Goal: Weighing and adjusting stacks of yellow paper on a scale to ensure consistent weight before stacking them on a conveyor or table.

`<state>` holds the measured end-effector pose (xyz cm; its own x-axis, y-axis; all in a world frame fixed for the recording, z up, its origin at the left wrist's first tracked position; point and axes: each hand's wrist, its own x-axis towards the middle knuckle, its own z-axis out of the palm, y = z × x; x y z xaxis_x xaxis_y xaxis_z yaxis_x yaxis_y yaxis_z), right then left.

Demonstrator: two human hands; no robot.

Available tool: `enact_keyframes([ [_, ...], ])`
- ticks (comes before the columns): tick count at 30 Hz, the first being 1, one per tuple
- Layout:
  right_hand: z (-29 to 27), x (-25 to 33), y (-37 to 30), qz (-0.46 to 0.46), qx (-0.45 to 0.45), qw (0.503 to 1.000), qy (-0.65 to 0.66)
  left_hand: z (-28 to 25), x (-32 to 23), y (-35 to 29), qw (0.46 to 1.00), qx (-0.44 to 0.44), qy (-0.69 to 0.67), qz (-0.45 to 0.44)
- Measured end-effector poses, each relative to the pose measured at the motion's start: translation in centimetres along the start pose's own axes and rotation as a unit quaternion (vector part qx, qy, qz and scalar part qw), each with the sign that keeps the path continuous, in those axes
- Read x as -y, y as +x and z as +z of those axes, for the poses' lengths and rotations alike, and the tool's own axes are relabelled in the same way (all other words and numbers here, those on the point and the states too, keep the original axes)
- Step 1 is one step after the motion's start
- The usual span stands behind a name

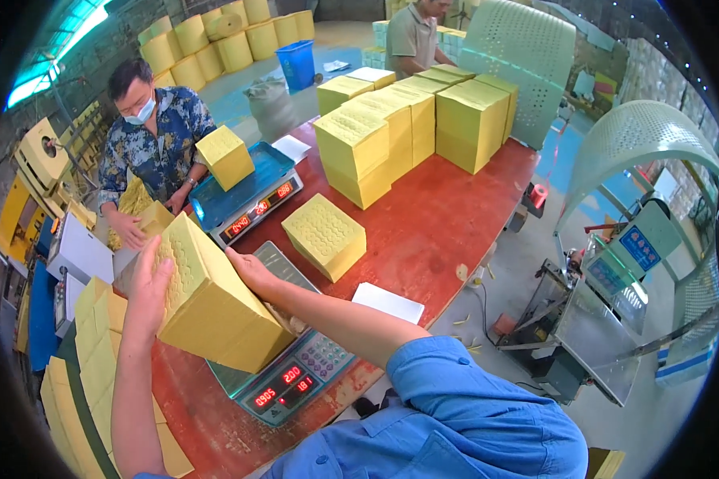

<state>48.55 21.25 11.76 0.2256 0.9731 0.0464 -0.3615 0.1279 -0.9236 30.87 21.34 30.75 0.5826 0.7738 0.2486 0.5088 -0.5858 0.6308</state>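
Observation:
Between my two hands is a tall stack of yellow paper (pixel 228 315), tilted, its top face embossed with rows of round marks. My left hand (pixel 148 287) presses flat along its left side, and my right hand (pixel 254 273) grips its far right side, fingers partly hidden. Beneath the stack is a digital scale (pixel 321 355) with a keypad and lit red digits; whether the stack touches its plate I cannot tell. Just beyond my right forearm sits a shorter yellow paper stack (pixel 324 239) on the red table (pixel 423 239).
A second scale (pixel 260 209) with a blue tray carries another yellow stack (pixel 225 158). A masked co-worker (pixel 156 132) handles yellow paper at the left. Large yellow stacks (pixel 391 132) stand at the table's far end, near another person (pixel 414 40). White sheets (pixel 387 302) lie right of the scale.

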Motion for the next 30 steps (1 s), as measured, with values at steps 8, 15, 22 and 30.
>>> enact_keyframes([
  [8,0.3,-2.7,-4.7,-0.049,0.019,0.983,-0.178,0.5,-0.7,-7.1,0.972,-0.088,-0.207,-0.065],
  [15,0.8,0.9,-8.8,0.002,0.093,0.983,-0.160,-0.7,-6.4,-11.7,0.876,0.001,-0.386,-0.288],
  [22,-3.0,-0.2,-6.3,-0.136,0.098,0.822,-0.544,-0.2,-2.6,-7.2,0.844,-0.054,-0.360,-0.395],
  [30,-11.4,3.3,-24.9,0.052,0.079,0.994,-0.049,-0.9,-3.7,-9.0,0.847,-0.013,-0.408,-0.340],
])
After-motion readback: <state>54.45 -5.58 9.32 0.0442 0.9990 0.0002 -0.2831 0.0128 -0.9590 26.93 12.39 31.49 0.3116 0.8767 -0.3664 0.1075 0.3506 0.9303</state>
